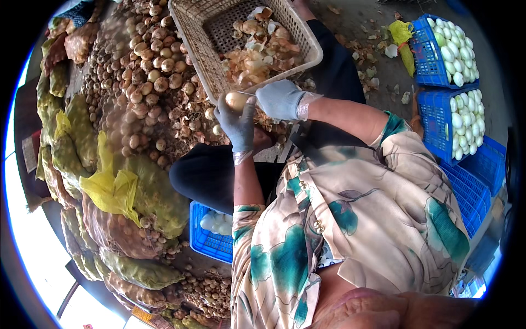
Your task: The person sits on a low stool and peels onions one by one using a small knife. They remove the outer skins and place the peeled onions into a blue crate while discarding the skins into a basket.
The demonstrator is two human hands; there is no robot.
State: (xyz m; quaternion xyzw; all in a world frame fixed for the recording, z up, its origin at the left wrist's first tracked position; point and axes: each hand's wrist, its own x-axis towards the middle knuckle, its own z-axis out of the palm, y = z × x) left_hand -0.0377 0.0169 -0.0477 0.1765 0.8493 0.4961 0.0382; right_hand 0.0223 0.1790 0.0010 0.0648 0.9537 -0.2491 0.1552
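My left hand (pixel 237 123), in a grey glove, grips a yellow onion (pixel 236 101) between fingers and thumb. Close beside it, my right hand (pixel 280 100) is closed, gloved too, around a small knife whose handle is hidden in the fist. The thin knife blade (pixel 246 93) reaches left to the top of the onion. Just beyond both hands, a pale plastic crate (pixel 315 53) stands with its near rim next to them. Papery onion skins (pixel 263 61) lie heaped inside that crate.
Loose unpeeled onions (pixel 152 74) cover the floor to the left, with filled mesh sacks (pixel 156 189) beyond. Blue crates (pixel 435 119) of peeled onions (pixel 466 119) stand at right. Another blue crate (pixel 211 244) holding peeled onions sits by my left side. Skins (pixel 370 78) litter the floor.
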